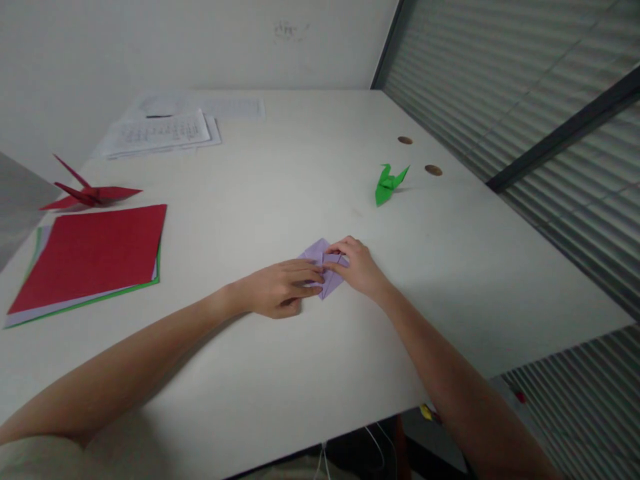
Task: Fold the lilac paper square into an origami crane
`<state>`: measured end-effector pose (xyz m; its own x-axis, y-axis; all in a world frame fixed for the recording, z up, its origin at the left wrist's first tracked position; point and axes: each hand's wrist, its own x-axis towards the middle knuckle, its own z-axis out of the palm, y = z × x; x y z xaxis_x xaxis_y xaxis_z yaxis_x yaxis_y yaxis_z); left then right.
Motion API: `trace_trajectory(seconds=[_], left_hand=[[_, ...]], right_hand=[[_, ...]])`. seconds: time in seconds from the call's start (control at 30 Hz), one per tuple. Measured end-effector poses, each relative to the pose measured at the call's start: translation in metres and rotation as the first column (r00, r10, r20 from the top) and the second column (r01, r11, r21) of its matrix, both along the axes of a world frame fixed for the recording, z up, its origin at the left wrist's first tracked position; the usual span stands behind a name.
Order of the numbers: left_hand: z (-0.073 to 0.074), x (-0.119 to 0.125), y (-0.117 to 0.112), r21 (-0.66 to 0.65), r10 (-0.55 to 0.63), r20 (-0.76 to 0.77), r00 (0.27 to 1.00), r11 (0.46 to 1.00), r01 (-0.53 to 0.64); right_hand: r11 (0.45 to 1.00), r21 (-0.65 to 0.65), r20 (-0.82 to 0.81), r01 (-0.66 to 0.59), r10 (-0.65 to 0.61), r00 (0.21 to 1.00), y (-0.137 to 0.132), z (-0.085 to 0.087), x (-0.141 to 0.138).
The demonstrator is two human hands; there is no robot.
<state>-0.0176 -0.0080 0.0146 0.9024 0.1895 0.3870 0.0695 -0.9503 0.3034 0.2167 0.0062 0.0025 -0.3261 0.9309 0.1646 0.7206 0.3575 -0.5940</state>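
Lilac paper (331, 283) | left hand (280, 285) touching, right hand (363, 268) pinching | table edge (350, 428) apart

No legible text is appearing. The sheets (160, 132) on the tabletop (270, 180) are carrying rows of characters too small and blurred for reading. The wall (200, 50) is bearing faint, dark marks (286, 29), likewise unreadable.

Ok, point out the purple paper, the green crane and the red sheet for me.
Purple paper (331, 283): head view, on its near part below the fingers.
Green crane (384, 193): head view, on its near wing.
Red sheet (95, 253): head view, middle of its top face.
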Motion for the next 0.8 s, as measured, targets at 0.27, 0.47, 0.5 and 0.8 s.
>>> trace_trajectory(seconds=[0.27, 0.47, 0.5, 0.8], left_hand=[[0.0016, 0.0036, -0.0056, -0.081, -0.021, -0.018, 1.0, 0.997, 0.02], [0.0014, 0.0039, -0.0047, -0.101, -0.03, -0.021, 0.999, 0.994, 0.028], [0.0013, 0.0038, -0.0045, -0.098, -0.032, -0.019, 0.999, 0.995, 0.03], [0.0023, 0.0048, -0.0043, -0.087, -0.009, -0.023, 1.0, 0.996, 0.007]], right_hand=[[0.997, 0.036, 0.075, 0.063, -0.066, 0.995, 0.0013, -0.0054, -0.0046], [0.996, 0.038, 0.081, 0.078, -0.081, 0.993, 0.0001, -0.0057, -0.0057], [0.996, 0.041, 0.082, 0.077, -0.08, 0.993, 0.0, -0.006, -0.0056], [0.996, 0.055, 0.147, 0.069, -0.076, 0.986, -0.0008, -0.0033, -0.0064]])
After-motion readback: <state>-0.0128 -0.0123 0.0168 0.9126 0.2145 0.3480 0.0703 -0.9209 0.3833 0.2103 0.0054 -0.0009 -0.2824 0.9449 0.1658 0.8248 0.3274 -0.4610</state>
